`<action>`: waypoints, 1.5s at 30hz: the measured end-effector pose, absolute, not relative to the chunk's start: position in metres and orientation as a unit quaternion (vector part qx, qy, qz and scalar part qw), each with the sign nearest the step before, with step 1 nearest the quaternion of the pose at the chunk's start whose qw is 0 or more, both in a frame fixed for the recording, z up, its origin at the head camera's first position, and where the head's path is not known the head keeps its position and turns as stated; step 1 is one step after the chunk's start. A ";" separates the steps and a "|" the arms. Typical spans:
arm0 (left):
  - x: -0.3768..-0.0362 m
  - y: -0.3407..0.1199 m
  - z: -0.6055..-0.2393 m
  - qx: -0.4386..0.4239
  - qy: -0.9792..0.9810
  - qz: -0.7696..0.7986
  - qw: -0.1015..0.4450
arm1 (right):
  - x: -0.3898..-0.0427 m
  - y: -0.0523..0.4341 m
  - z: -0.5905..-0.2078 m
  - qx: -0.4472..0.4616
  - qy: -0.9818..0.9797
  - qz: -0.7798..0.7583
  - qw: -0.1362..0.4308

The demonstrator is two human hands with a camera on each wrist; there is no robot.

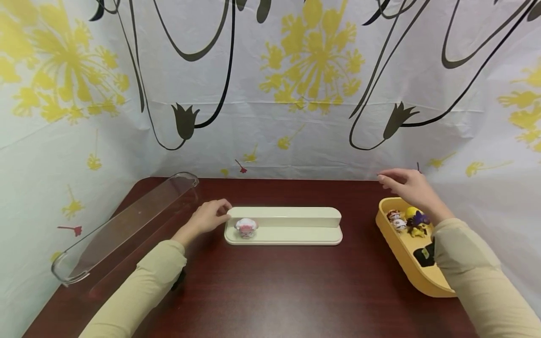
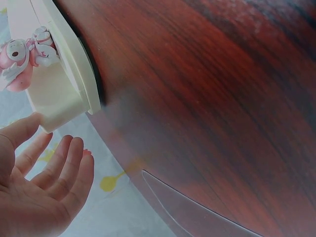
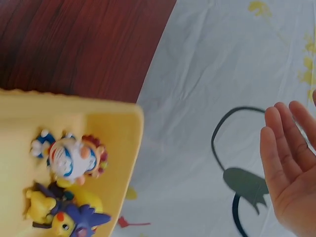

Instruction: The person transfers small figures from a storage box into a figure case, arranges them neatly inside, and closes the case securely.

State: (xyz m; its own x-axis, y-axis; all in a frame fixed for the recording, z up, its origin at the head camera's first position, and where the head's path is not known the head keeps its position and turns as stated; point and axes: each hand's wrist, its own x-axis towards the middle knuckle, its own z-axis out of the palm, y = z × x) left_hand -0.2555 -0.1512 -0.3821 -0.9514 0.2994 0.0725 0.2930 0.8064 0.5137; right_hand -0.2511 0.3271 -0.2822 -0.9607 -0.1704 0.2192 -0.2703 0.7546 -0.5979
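A cream stepped stand (image 1: 296, 226) lies across the middle of the dark wooden table (image 1: 262, 291). A small pink and white figure (image 1: 246, 227) sits on its left end, and it shows up close in the left wrist view (image 2: 22, 59). My left hand (image 1: 210, 216) rests at the stand's left end (image 2: 59, 106), fingers relaxed, thumb touching the corner. My right hand (image 1: 407, 185) hovers open above the far end of a yellow tray (image 1: 405, 260). The tray (image 3: 111, 126) holds several small toy figures (image 1: 407, 221), among them a blue and white one (image 3: 69, 155) and a yellow and purple one (image 3: 64, 217).
A long clear plastic cover (image 1: 127, 225) lies along the table's left edge. A white curtain (image 1: 296, 94) with yellow flowers and black stems hangs close behind and to both sides. Bare wood fills the near half of the table.
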 end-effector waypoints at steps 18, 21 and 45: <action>-0.255 -0.151 -0.380 0.150 0.952 0.268 0.009 | -0.251 0.391 -0.313 0.104 -0.924 0.363 0.056; -0.254 -0.151 -0.380 0.151 0.951 0.268 0.010 | -0.250 0.398 -0.319 0.118 -0.927 0.352 0.052; -0.253 -0.150 -0.379 0.146 0.952 0.269 0.011 | -0.242 0.417 -0.351 0.088 -0.939 0.332 -0.032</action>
